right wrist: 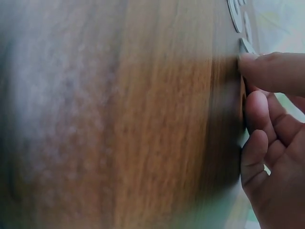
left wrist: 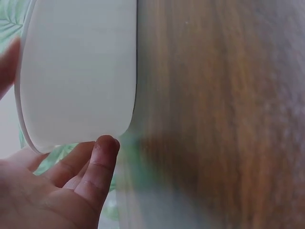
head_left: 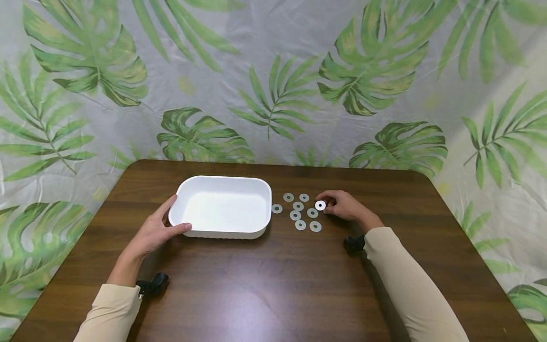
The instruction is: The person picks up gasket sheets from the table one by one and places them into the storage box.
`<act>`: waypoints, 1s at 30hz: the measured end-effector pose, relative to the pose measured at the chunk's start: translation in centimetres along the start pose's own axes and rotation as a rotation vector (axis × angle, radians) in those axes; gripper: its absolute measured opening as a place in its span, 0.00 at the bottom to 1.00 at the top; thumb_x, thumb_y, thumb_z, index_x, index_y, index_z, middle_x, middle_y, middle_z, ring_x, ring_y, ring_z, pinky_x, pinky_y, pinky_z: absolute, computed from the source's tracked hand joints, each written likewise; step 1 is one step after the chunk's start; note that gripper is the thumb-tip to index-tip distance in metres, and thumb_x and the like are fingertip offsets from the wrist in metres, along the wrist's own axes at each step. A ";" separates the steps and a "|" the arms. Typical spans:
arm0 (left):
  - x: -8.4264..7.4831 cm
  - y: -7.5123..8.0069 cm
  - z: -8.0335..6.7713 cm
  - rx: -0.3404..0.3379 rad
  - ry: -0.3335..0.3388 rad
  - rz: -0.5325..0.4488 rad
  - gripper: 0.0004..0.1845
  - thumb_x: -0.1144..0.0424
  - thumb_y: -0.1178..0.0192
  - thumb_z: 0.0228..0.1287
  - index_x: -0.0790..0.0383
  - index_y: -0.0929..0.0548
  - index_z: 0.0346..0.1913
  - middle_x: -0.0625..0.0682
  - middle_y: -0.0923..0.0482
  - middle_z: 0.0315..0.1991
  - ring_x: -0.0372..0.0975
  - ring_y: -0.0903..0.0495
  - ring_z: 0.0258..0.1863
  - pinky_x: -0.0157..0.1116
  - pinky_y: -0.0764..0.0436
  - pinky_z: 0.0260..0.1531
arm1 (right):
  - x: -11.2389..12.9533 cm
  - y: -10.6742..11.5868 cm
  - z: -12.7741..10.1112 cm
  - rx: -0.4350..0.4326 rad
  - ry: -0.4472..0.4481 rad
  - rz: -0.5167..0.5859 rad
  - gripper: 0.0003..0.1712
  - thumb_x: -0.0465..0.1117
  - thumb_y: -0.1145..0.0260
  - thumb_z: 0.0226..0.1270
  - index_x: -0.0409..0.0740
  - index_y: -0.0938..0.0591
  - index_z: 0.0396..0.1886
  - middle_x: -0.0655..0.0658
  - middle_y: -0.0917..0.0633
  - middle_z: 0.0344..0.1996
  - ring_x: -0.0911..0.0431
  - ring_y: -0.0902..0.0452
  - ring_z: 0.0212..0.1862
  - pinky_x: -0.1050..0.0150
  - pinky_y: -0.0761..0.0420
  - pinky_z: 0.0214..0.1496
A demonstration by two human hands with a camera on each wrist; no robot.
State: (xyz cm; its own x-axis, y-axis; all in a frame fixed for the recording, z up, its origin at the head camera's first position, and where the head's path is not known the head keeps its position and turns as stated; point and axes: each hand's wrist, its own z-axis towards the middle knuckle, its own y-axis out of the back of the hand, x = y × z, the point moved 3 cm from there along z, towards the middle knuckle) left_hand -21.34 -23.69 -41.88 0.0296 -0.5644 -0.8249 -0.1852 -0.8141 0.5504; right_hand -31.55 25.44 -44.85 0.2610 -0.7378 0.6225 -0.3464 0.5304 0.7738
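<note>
Tray: white tray (head_left: 224, 206), rectangular with rounded corners, on the brown table (head_left: 273, 285) left of centre; nothing visible inside
Left hand: left hand (head_left: 155, 230) curled round the tray's near-left corner; thumb on the front wall, fingers (head_left: 167, 209) along the left side, grasping it
Washers: flat metal washers (head_left: 299, 213) loose on the table just right of the tray; none in the tray
Picked washer: bright washer (head_left: 320, 205) at the right edge of the group, tilted up off the wood
Right hand: right hand (head_left: 344, 206) beside the group, wrist on the table; fingers bent, tips pinching the bright washer at its right rim
Wrist views: blurred; fingertips (right wrist: 257, 71) at the table surface, washer edges (right wrist: 240, 19) just beyond
Backdrop: leaf-print cloth (head_left: 273, 71) behind the table
</note>
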 end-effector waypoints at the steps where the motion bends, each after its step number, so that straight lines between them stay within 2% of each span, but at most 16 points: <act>1: 0.0 0.0 0.0 -0.001 0.000 0.007 0.56 0.52 0.31 0.61 0.58 0.58 0.81 0.68 0.53 0.79 0.58 0.45 0.76 0.52 0.36 0.66 | 0.0 0.0 0.0 0.000 0.001 0.000 0.21 0.31 0.34 0.63 0.41 0.18 0.57 0.41 0.17 0.40 0.55 0.25 0.38 0.60 0.25 0.43; 4: -0.1 0.0 0.1 0.000 -0.004 0.020 0.56 0.52 0.31 0.61 0.59 0.58 0.81 0.69 0.51 0.78 0.57 0.43 0.75 0.48 0.34 0.64 | 0.2 0.0 0.0 0.004 0.006 -0.003 0.20 0.31 0.33 0.63 0.40 0.18 0.56 0.41 0.17 0.39 0.55 0.25 0.37 0.60 0.25 0.42; 9: -0.1 -0.1 0.2 0.002 -0.012 0.021 0.56 0.52 0.31 0.60 0.60 0.58 0.80 0.70 0.51 0.78 0.58 0.43 0.74 0.50 0.35 0.65 | 0.3 0.1 -0.1 -0.007 0.015 -0.009 0.19 0.31 0.33 0.62 0.39 0.17 0.54 0.41 0.18 0.37 0.56 0.26 0.35 0.61 0.26 0.40; 12: -0.1 -0.1 0.2 0.008 -0.012 0.016 0.56 0.52 0.31 0.61 0.60 0.58 0.81 0.69 0.52 0.78 0.57 0.43 0.75 0.41 0.32 0.63 | 0.3 0.0 -0.1 -0.020 0.004 -0.012 0.19 0.31 0.32 0.62 0.39 0.17 0.54 0.42 0.18 0.37 0.56 0.26 0.35 0.62 0.26 0.40; 14: 0.1 0.0 0.2 0.011 -0.008 0.013 0.56 0.53 0.31 0.61 0.59 0.59 0.81 0.69 0.52 0.78 0.57 0.43 0.75 0.39 0.32 0.62 | 0.3 -0.1 0.1 -0.023 -0.008 -0.015 0.19 0.32 0.32 0.62 0.39 0.17 0.54 0.42 0.17 0.37 0.57 0.26 0.36 0.63 0.26 0.41; 16: 0.2 0.0 0.1 0.015 -0.002 0.003 0.56 0.53 0.31 0.61 0.59 0.59 0.81 0.69 0.53 0.79 0.58 0.44 0.75 0.42 0.32 0.63 | 0.3 -0.2 0.2 -0.023 -0.016 -0.009 0.19 0.33 0.32 0.63 0.39 0.17 0.54 0.42 0.17 0.38 0.57 0.25 0.37 0.63 0.26 0.42; 20: 0.3 -0.1 -0.1 0.013 0.010 -0.018 0.56 0.53 0.31 0.61 0.58 0.60 0.81 0.69 0.55 0.79 0.60 0.46 0.76 0.56 0.38 0.67 | 0.3 -0.3 0.4 -0.018 -0.030 0.016 0.19 0.33 0.33 0.64 0.38 0.18 0.55 0.41 0.16 0.40 0.55 0.24 0.38 0.62 0.25 0.43; 25: 0.1 -0.2 -0.2 0.010 0.006 -0.015 0.56 0.53 0.31 0.61 0.58 0.60 0.81 0.69 0.53 0.78 0.58 0.45 0.75 0.55 0.37 0.67 | 0.3 0.0 0.3 -0.027 -0.042 0.081 0.19 0.34 0.33 0.65 0.36 0.18 0.56 0.38 0.16 0.43 0.54 0.22 0.41 0.62 0.24 0.45; 30: -0.3 -0.3 -0.1 0.014 -0.006 -0.011 0.57 0.53 0.31 0.61 0.59 0.60 0.81 0.70 0.52 0.78 0.57 0.44 0.74 0.55 0.38 0.67 | 1.1 0.9 0.5 -0.059 -0.043 0.175 0.20 0.35 0.34 0.66 0.36 0.19 0.57 0.36 0.16 0.45 0.54 0.22 0.42 0.64 0.24 0.42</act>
State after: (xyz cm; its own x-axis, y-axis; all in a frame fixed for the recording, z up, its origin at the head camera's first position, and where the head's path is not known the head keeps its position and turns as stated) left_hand -21.17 -23.27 -41.74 0.0256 -0.5548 -0.8316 -0.1986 -0.8181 0.5397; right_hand -32.03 24.94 -43.54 0.1622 -0.6483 0.7439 -0.3295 0.6750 0.6601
